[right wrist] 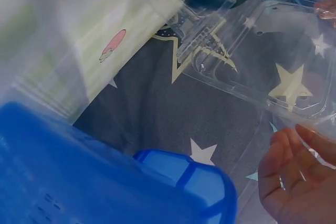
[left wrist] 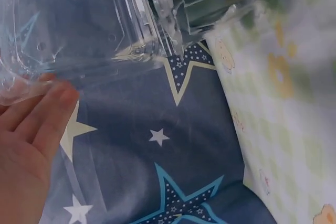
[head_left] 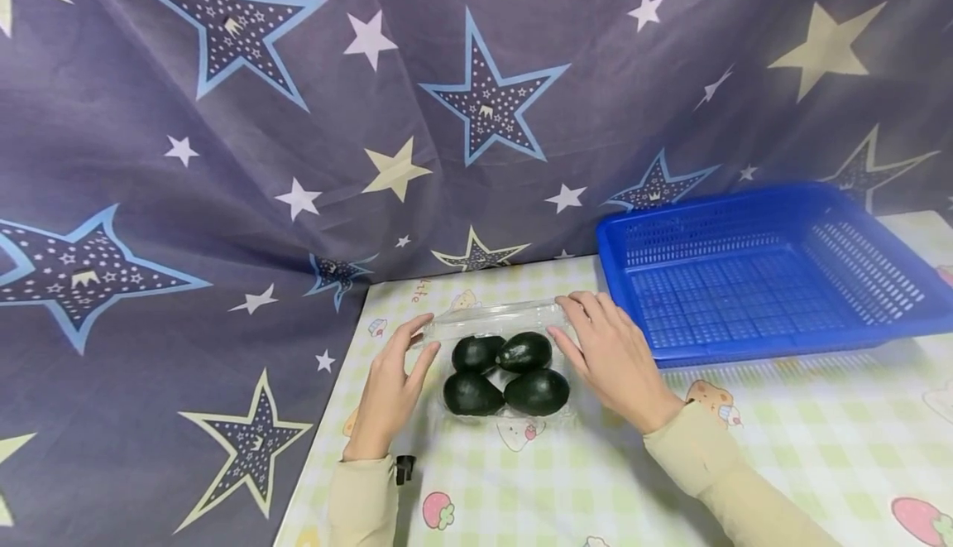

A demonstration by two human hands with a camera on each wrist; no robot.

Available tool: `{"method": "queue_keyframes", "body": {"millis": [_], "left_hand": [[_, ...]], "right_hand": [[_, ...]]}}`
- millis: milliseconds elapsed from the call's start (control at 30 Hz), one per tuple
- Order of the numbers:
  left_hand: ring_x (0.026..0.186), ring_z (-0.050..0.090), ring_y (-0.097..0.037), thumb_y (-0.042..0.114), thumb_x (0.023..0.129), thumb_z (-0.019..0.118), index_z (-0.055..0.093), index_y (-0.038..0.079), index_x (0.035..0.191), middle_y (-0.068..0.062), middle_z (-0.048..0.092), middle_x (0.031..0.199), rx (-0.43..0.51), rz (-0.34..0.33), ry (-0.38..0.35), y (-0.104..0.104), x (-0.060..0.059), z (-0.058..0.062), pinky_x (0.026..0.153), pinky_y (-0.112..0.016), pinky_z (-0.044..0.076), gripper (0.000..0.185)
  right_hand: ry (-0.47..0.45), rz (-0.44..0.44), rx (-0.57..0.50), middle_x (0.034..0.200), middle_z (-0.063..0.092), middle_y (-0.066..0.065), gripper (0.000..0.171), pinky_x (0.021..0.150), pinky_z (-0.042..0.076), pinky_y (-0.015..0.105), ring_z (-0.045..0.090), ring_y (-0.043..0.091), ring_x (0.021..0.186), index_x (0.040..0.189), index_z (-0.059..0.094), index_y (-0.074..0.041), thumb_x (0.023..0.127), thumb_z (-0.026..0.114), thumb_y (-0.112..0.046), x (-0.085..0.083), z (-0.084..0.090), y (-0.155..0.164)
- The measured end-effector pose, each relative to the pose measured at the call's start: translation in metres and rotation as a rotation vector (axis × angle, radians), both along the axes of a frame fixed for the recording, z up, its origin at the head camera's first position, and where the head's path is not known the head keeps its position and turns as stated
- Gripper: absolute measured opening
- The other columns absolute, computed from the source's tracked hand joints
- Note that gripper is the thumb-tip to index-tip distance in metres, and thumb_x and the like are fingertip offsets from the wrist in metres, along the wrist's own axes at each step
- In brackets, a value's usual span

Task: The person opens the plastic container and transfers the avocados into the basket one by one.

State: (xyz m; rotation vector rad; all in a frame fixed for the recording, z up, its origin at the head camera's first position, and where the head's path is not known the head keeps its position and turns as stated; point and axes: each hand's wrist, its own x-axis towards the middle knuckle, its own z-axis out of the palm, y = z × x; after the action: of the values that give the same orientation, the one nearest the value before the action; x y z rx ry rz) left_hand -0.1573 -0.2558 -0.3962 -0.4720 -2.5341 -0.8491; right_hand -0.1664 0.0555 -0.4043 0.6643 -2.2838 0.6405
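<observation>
Clear plastic is what my fingers meet: in the head view a transparent clamshell box [head_left: 500,365] stands near the far left corner of the table [head_left: 782,439], which wears a green checked cloth with cartoon prints. Four dark green avocados [head_left: 506,373] lie inside it, two by two. The lid [head_left: 495,317] is open and leans back toward the star-printed curtain [head_left: 223,158]. My left hand [head_left: 390,390] lies at the left side of the box, fingers straight and close together, the tips reaching the lid's left end. My right hand [head_left: 614,361] lies at the right side, fingers gently bent, the tips on the lid's right end. A blue perforated basket [head_left: 774,270] stands just beside it, toward the far right edge.

In the left wrist view my fingers [left wrist: 44,111] are straight and together, pressing the rim of the lid [left wrist: 84,30] from below, with the curtain behind.

In the right wrist view the lid [right wrist: 273,61] runs across, my fingers [right wrist: 294,166] are loosely bent at its near edge, and the basket's corner [right wrist: 184,182] is close under them. I cannot tell if they pinch the rim.
</observation>
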Motion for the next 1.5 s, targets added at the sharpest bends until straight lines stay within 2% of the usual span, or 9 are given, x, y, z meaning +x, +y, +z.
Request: {"method": "queue_keyframes", "body": {"millis": [267,433,600,733,900,1000,1200,1367,1500], "left_hand": [[0.116,0.062,-0.025,0.026,0.102,0.056,0.057,0.012,0.137,-0.002,0.061,0.137,0.126,-0.024,0.047,0.008,-0.011,0.001,0.103,-0.036,0.05,0.038],[0.117,0.063,-0.021,0.021,0.102,0.056,0.058,0.014,0.136,-0.003,0.062,0.135,0.188,-0.049,0.061,0.007,-0.016,0.001,0.104,-0.037,0.05,0.035],[0.119,0.061,-0.024,0.016,0.101,0.056,0.059,0.013,0.135,-0.005,0.063,0.133,0.23,-0.034,0.068,0.003,-0.024,-0.001,0.103,-0.034,0.051,0.034],[0.121,0.06,-0.03,0.009,0.1,0.056,0.053,0.005,0.14,-0.013,0.061,0.135,0.266,-0.036,0.05,0.004,-0.028,-0.001,0.105,-0.04,0.049,0.04],[0.127,0.054,-0.037,0.002,0.101,0.052,0.047,-0.004,0.142,-0.026,0.054,0.138,0.303,-0.063,0.032,0.016,-0.021,0.013,0.105,-0.048,0.048,0.042],[0.13,0.051,-0.038,0.002,0.101,0.051,0.048,-0.005,0.14,-0.027,0.053,0.139,0.324,-0.065,0.025,0.02,-0.017,0.018,0.105,-0.051,0.047,0.04],[0.136,0.047,-0.034,0.006,0.102,0.051,0.047,-0.006,0.14,-0.022,0.052,0.141,0.389,-0.074,-0.023,0.019,-0.02,0.016,0.109,-0.045,0.045,0.04],[0.137,0.047,-0.032,0.005,0.102,0.05,0.046,-0.01,0.138,-0.024,0.052,0.14,0.448,-0.085,-0.052,0.018,-0.025,0.013,0.11,-0.041,0.044,0.038],[0.137,0.046,-0.032,0.006,0.103,0.05,0.044,-0.008,0.139,-0.023,0.051,0.141,0.494,-0.078,-0.084,0.019,-0.029,0.011,0.112,-0.035,0.043,0.04]], "right_hand": [[-0.048,0.004,-0.063,0.112,0.062,0.011,0.04,0.077,0.057,0.04,0.061,0.026,0.097,0.125,0.059,-0.002,0.101,0.053,-0.034,-0.006,0.003,0.0],[-0.123,0.03,-0.127,0.112,0.061,0.01,0.038,0.067,0.056,0.036,0.063,0.021,0.085,0.128,0.057,-0.004,0.102,0.055,-0.031,-0.008,0.005,0.0],[-0.186,0.051,-0.17,0.109,0.06,0.008,0.039,0.067,0.056,0.036,0.064,0.019,0.087,0.131,0.054,-0.005,0.103,0.052,-0.032,-0.012,0.008,-0.002],[-0.232,0.07,-0.19,0.111,0.06,0.008,0.043,0.069,0.056,0.037,0.063,0.02,0.089,0.136,0.05,-0.006,0.104,0.049,-0.035,-0.013,0.01,-0.003],[-0.248,0.101,-0.196,0.118,0.059,0.009,0.047,0.074,0.057,0.039,0.063,0.021,0.092,0.141,0.045,-0.005,0.104,0.05,-0.034,-0.016,0.009,-0.003],[-0.256,0.104,-0.193,0.121,0.058,0.009,0.047,0.076,0.057,0.039,0.063,0.019,0.093,0.142,0.045,-0.007,0.104,0.05,-0.034,-0.018,0.007,-0.004],[-0.261,0.099,-0.192,0.118,0.058,0.01,0.046,0.077,0.057,0.04,0.063,0.021,0.093,0.141,0.045,-0.007,0.104,0.05,-0.034,-0.021,0.004,-0.004],[-0.265,0.101,-0.199,0.114,0.058,0.011,0.045,0.074,0.056,0.037,0.062,0.02,0.091,0.139,0.046,-0.005,0.104,0.05,-0.033,-0.024,-0.002,-0.004],[-0.26,0.11,-0.212,0.114,0.057,0.011,0.044,0.076,0.056,0.037,0.061,0.022,0.093,0.138,0.046,-0.005,0.104,0.05,-0.033,-0.028,-0.005,-0.005]]}}
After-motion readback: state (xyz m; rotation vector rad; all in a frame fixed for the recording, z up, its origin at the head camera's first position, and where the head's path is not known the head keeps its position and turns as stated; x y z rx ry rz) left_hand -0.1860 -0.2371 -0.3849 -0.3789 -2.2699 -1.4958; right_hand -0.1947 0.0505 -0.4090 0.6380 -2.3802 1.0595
